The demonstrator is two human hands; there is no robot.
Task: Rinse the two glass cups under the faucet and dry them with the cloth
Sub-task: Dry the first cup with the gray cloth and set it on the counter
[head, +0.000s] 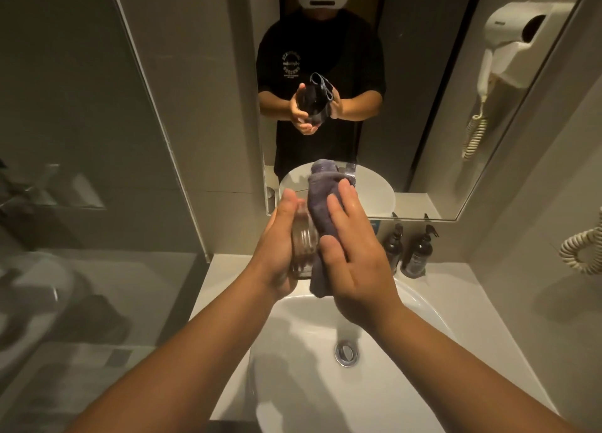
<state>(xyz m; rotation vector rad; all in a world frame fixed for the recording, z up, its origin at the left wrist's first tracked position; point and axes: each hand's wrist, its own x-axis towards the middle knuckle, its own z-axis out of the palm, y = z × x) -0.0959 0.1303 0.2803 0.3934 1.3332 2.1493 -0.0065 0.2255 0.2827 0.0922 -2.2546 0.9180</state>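
1. Currently, a clear ribbed glass cup (304, 248) is held in the grip of the left hand (277, 250), whose fingers are curled round its far side; it is carried above the white oval ceramic sink (293, 383), near the mirror (423, 107).
2. A dark grey-purple terry cloth (322, 204) is pressed against the cup's side by the right hand (355, 263), whose fingers are laid nearly straight along the fabric.
3. Drying appears to be the step in hand; only one cup is seen, so the second cup's place cannot be told.
4. To do it well, the cup should probably be turned within the left grip while the cloth is kept flat against it, so that the grooves are wiped all round; the inside would likely need the cloth pushed in afterwards.
5. Wet glass is judged slippery and hard, the ribs giving some hold; the cloth looks soft, thick and absorbent.
6. Two dark pump bottles (413, 253) are stood on the pale surface (472, 286) beside the sink.
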